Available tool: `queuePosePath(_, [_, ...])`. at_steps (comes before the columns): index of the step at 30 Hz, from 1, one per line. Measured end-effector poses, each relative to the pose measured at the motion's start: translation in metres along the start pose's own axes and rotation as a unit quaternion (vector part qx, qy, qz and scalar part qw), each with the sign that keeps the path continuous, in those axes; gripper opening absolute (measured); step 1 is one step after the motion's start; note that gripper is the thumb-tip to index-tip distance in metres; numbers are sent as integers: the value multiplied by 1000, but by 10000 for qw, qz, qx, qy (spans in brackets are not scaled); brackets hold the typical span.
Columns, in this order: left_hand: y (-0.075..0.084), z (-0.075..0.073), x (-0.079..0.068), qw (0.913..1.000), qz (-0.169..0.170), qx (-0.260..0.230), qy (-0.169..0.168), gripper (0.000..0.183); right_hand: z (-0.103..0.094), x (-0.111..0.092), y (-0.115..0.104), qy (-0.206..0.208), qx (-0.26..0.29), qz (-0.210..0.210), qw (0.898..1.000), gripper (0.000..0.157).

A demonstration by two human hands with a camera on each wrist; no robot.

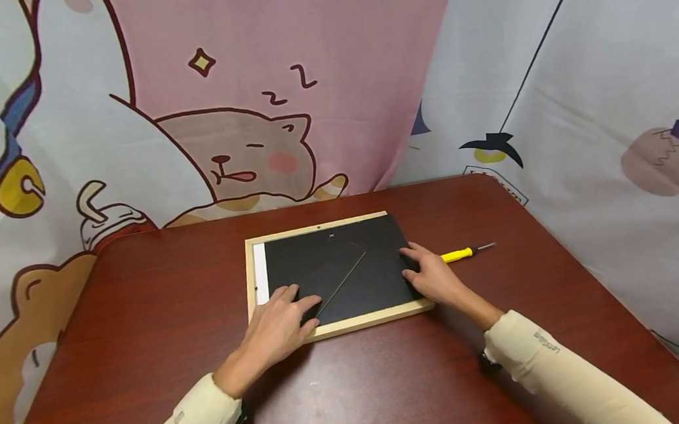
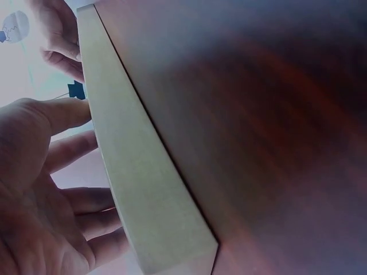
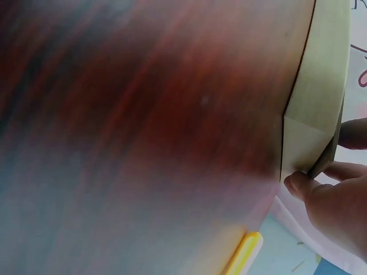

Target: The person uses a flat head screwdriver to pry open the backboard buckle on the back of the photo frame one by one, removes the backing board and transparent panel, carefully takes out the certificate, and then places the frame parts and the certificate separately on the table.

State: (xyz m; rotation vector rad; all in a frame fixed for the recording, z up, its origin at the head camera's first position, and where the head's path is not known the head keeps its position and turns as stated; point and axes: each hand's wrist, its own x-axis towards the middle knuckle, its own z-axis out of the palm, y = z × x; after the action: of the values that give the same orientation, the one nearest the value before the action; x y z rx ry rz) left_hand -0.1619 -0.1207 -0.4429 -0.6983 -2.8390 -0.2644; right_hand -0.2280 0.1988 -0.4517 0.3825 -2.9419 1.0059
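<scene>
A light wooden picture frame (image 1: 376, 317) lies back up on the table, its black backing board (image 1: 331, 265) facing me. The board sits shifted to the right, baring a white strip (image 1: 261, 270) along the left side and overlapping the frame's right edge. My left hand (image 1: 281, 321) rests on the lower left part, fingers spread over the board and thumb near the front rail. At the right edge, my right hand (image 1: 435, 274) holds the board, with fingertips above and below its overhanging corner in the right wrist view. A thin diagonal line (image 1: 344, 280) crosses the board.
A yellow-handled screwdriver (image 1: 457, 255) lies just right of the frame, partly behind my right hand, its tip pointing right. The reddish-brown table (image 1: 163, 316) extends around the frame. Behind it hangs a printed cartoon curtain (image 1: 364, 52).
</scene>
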Motion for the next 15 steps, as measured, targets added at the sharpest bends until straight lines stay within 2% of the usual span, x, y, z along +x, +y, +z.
queuePosePath(15, [-2, 2, -3, 9994, 288, 166, 82, 36, -2, 0, 0, -214, -383, -95, 9990, 52])
